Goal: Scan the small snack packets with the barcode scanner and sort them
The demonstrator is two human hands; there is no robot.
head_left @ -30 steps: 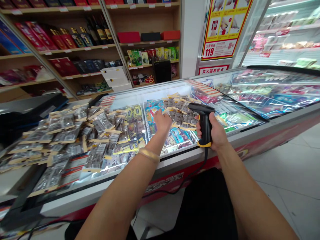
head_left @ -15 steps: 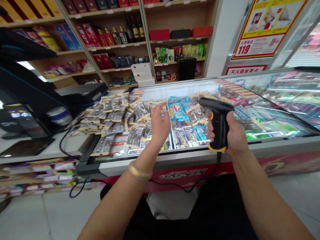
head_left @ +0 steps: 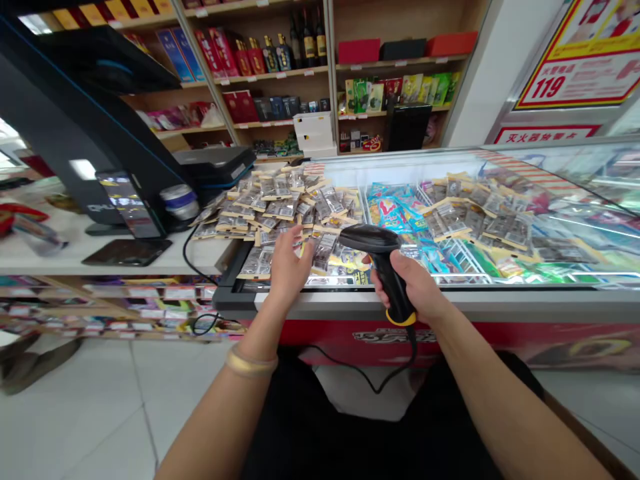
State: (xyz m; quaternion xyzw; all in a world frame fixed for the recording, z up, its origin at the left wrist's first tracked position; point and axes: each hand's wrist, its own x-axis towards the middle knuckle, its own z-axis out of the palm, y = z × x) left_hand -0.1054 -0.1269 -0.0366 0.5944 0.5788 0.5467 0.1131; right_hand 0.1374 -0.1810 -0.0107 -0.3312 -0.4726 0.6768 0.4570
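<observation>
My right hand [head_left: 413,283] grips a black barcode scanner [head_left: 383,257] with yellow trim by its handle, its head facing left. The scanner's black cable [head_left: 395,377] hangs down in front of the freezer and loops to the left. My left hand [head_left: 293,263], with a gold bangle on the wrist, is open, fingers spread, at the near edge of a heap of small clear packets [head_left: 275,200] with tan edges. Whether its fingertips touch a packet I cannot tell. More such packets [head_left: 480,213] lie on the right of the glass, past the scanner.
A chest freezer [head_left: 500,300] with a glass top spans the front, blue snack bags [head_left: 395,207] inside. At left, a counter [head_left: 65,257] holds a checkout screen stand [head_left: 75,127], a phone [head_left: 133,203] and a white tub [head_left: 180,202]. Stocked shelves [head_left: 280,77] stand behind.
My view has swung left. The scanner has moved left, closer to the packet heap and my left hand, and its head now points left. My left hand stays open and has shifted left.
</observation>
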